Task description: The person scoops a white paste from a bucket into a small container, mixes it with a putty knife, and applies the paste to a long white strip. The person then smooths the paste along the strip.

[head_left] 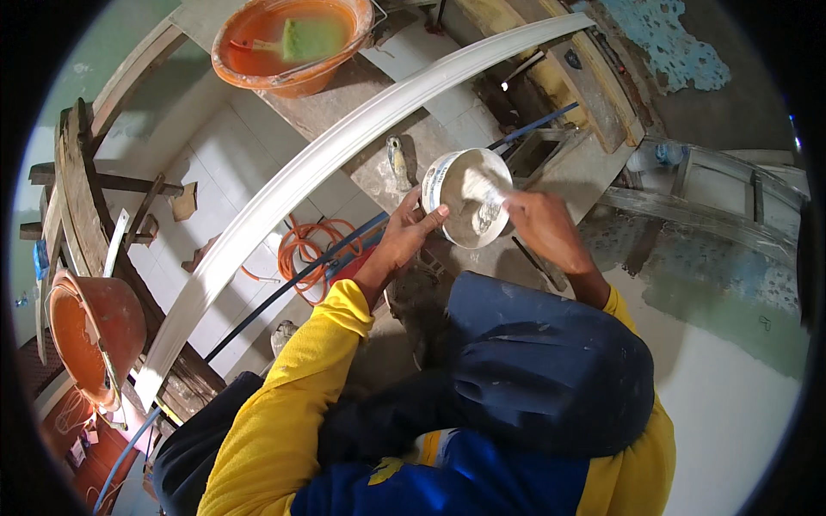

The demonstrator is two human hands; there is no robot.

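Observation:
My left hand (406, 234) grips the near left side of a small white tub (436, 191), thumb over its rim. The tub is tilted toward me, and white and greyish paste (469, 219) coats its inside. My right hand (544, 229) is closed at the tub's right rim around a flat, paste-smeared tool (492, 194) that reaches into it. The tool's handle is hidden in my fist, so its exact kind cannot be told. Just beyond my left hand, a worn tool handle (397, 162) lies on the dusty plank (366, 168).
A long white moulding (344, 129) slants across the scaffold. An orange basin (237, 64) of water with a green sponge (312, 39) stands at the far end. Another orange basin (129, 322) sits left. Coiled orange hose (297, 249) and a blue pole (301, 279) lie below.

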